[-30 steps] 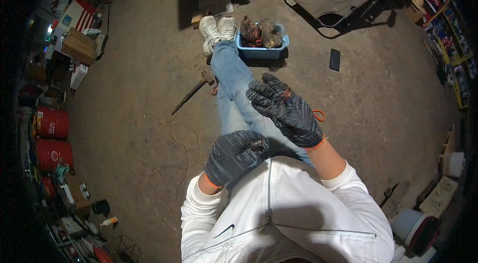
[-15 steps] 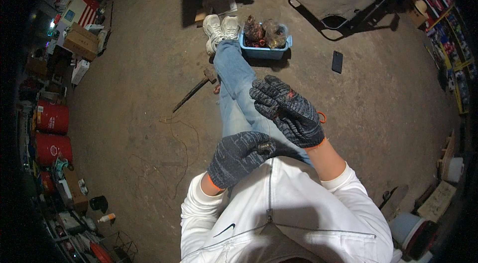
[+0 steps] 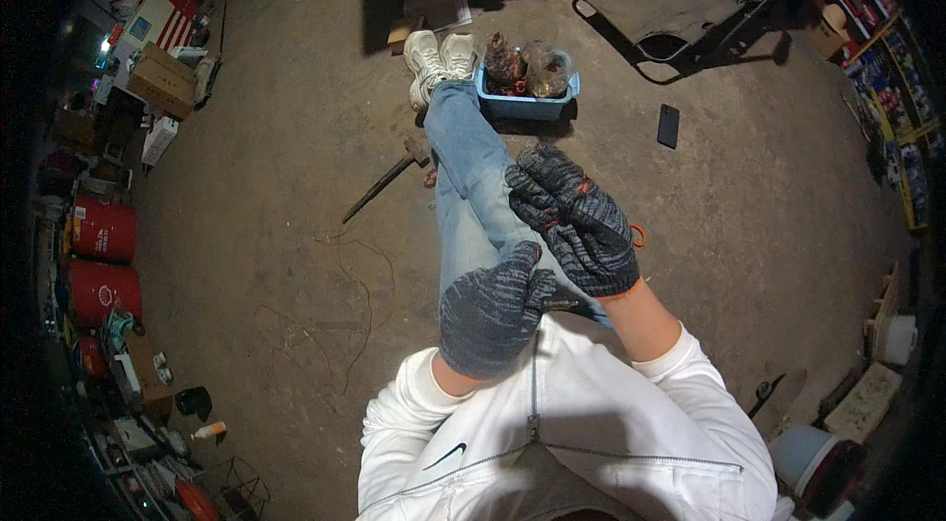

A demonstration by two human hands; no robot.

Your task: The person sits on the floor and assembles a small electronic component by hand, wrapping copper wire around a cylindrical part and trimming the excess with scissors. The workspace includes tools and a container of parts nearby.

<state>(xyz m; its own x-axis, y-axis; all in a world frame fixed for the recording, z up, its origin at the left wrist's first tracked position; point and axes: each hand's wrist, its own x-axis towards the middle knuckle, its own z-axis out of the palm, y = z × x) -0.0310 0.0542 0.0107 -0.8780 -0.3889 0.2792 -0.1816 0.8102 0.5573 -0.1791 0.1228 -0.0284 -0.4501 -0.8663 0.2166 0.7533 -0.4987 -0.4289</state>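
Note:
Both my hands wear grey-black knit gloves with orange cuffs and are close together over my lap. My left hand [image 3: 493, 312] is closed, its thumb pointing up toward the other glove; what it grips, if anything, is hidden. Higher and to the right, my right hand [image 3: 576, 222] has its fingers bent and pressed together, and I cannot make out what is in them. An orange loop [image 3: 639, 236] sticks out beside the right glove's wrist. Beneath the hands lie my crossed legs in blue jeans [image 3: 468, 176].
A blue tub [image 3: 527, 107] with filled clear bags stands by my white shoes [image 3: 429, 68]. A hammer [image 3: 379, 186] lies left of my legs, with thin wire [image 3: 370, 324] nearby. Right are a phone [image 3: 668, 126] and a folding cot [image 3: 650, 3]. Red drums [image 3: 103, 292] line the left.
My left hand has turned upward, its fingers rising toward my right hand. The right hand has shifted slightly right, with its fingers more bent.

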